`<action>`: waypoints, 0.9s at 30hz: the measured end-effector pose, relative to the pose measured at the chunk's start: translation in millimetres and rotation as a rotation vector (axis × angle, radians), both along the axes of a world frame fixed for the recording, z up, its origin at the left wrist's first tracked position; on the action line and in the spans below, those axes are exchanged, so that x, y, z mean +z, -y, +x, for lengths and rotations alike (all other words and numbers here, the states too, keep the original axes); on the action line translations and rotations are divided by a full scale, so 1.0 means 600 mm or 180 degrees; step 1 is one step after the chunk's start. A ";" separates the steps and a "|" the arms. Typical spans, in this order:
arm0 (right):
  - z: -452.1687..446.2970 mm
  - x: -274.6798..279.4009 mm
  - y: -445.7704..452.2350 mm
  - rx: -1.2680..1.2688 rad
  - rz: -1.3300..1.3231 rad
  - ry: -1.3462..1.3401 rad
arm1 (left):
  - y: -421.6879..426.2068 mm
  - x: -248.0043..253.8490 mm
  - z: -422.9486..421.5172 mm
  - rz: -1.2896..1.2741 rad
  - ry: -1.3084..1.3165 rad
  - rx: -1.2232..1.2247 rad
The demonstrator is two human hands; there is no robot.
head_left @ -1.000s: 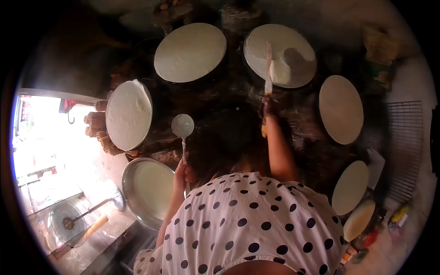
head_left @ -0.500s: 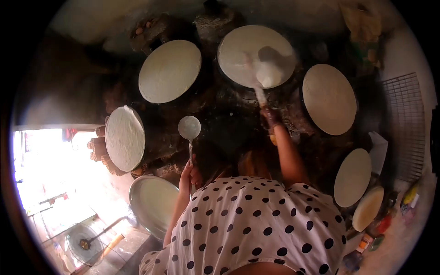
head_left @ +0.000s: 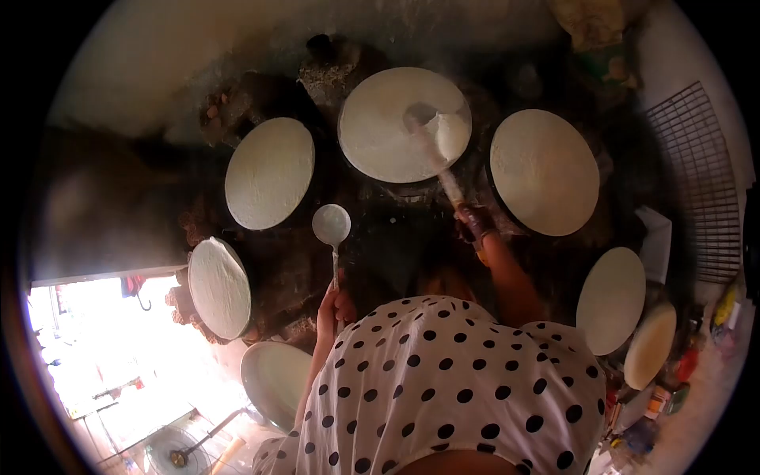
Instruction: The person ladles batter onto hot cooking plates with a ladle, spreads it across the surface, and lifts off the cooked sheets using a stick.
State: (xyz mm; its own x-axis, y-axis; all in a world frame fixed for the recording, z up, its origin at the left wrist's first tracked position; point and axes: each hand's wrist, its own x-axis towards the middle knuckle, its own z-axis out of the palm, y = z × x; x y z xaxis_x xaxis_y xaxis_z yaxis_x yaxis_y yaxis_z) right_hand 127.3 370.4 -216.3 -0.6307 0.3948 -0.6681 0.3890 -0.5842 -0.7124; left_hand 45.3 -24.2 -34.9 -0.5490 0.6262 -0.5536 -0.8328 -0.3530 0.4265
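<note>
My left hand (head_left: pixel 336 307) is closed round the handle of a ladle (head_left: pixel 331 225), whose round bowl is whitened with batter. In my right hand (head_left: pixel 476 225) is the long handle of a batter spreader (head_left: pixel 450 185). Its blurred head is over the far middle round griddle (head_left: pixel 380 131), which is coated with pale batter. A thicker white mound of batter (head_left: pixel 452 136) lies at that griddle's right side. To its left is another coated griddle (head_left: pixel 270 172); to its right, a third (head_left: pixel 545 172). A wide bowl of whitish liquid (head_left: pixel 273 380) stands near my left forearm.
At the far left is another round of white batter (head_left: pixel 220 289). Two pale rounds stand on the right, one whiter (head_left: pixel 611 301) and one browner (head_left: pixel 651 346). A wire rack (head_left: pixel 697 178) leans on the right wall. A fan (head_left: pixel 176 455) is at lower left, by the bright doorway.
The spreader's head has moved left across the far middle griddle, away from the mound. My view has shifted, so the griddles sit differently in frame. My left hand still holds the ladle.
</note>
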 end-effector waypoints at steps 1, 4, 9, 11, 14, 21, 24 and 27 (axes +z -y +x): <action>0.015 0.050 -0.015 -0.0245 -0.0533 0.0298 | -0.007 0.006 0.001 -0.0026 0.0106 0.0082; -0.083 0.038 -0.123 0.0382 0.1636 0.0601 | -0.018 0.000 -0.010 0.0065 0.0287 0.0084; -0.164 0.235 -0.074 0.0469 0.1090 0.0619 | -0.034 0.006 -0.022 0.0116 0.0261 -0.0049; -0.129 0.116 -0.053 0.0118 0.2896 -0.0025 | -0.035 0.007 -0.020 0.0171 0.0002 -0.0148; -0.101 0.006 -0.038 -0.0679 0.3192 0.0271 | -0.025 -0.002 -0.016 0.0159 -0.0125 -0.0110; -0.145 0.079 -0.021 0.0275 0.3422 0.0277 | -0.020 -0.006 -0.016 -0.0006 0.0263 -0.0155; -0.110 0.164 -0.053 0.0581 0.2754 0.1054 | -0.019 -0.003 -0.013 -0.0123 0.0190 -0.0167; -0.106 0.071 -0.041 0.0283 0.2918 0.1066 | -0.025 0.002 -0.011 -0.0117 0.0076 -0.0258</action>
State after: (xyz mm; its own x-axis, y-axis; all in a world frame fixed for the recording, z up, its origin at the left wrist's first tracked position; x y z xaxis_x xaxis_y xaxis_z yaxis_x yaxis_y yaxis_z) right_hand 63.8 394.8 -173.7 -0.5169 0.8103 -0.2761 0.6696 0.1818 -0.7201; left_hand 38.9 -9.0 -33.8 -0.4836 0.6470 -0.5895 -0.8681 -0.2684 0.4176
